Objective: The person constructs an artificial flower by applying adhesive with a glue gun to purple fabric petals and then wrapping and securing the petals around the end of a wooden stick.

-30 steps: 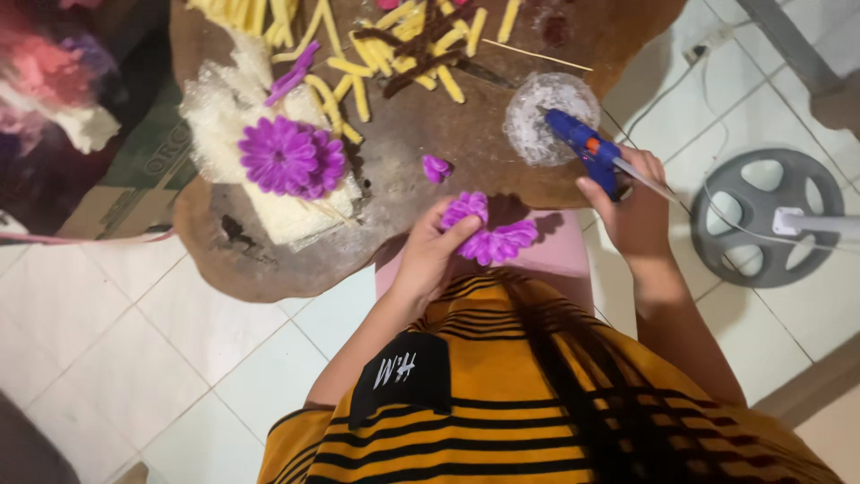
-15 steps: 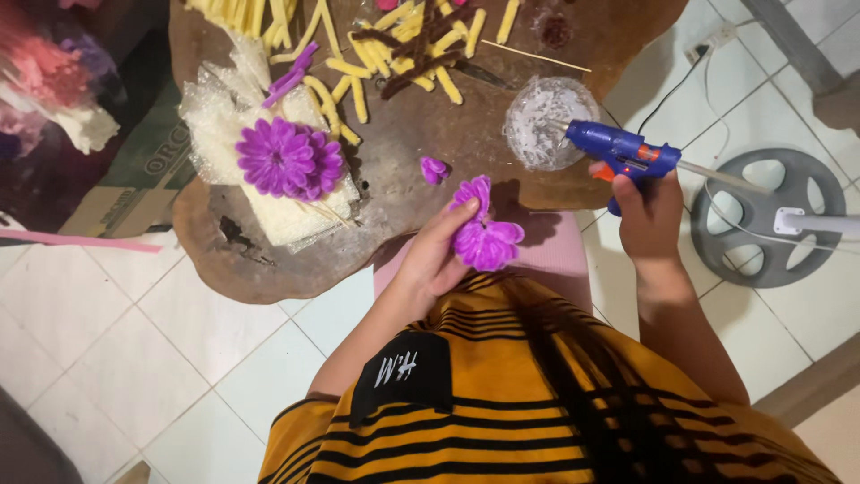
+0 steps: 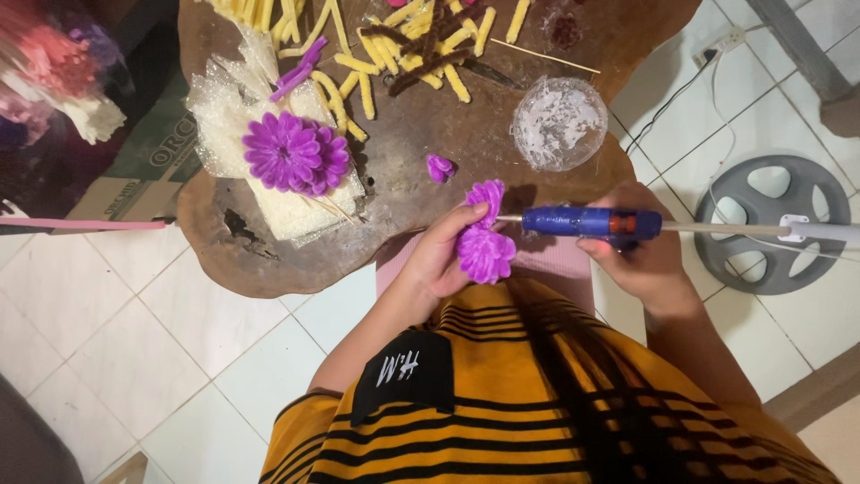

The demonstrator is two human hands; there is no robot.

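My left hand (image 3: 439, 260) holds a small purple paper flower (image 3: 485, 251) with a separate purple petal (image 3: 486, 194) pinched against its top. In my right hand (image 3: 640, 260) is a blue glue gun (image 3: 591, 222), held level with its nozzle pointing left at the petal. Both hands hover over the near edge of a round brown wooden table (image 3: 412, 152). A finished purple flower (image 3: 296, 154) lies on white netting (image 3: 260, 108) at the table's left. A loose purple petal (image 3: 439, 167) rests on the wood.
Yellow and brown fuzzy sticks (image 3: 394, 45) are scattered at the table's far side. A clear round dish (image 3: 560, 124) stands near the glue gun. A grey fan base (image 3: 770, 224) sits on the white tile floor at right, and a cardboard box (image 3: 134, 170) at left.
My right hand swung the glue gun down from pointing up-left to level, its tip now at the petal. My left hand turned the flower slightly.
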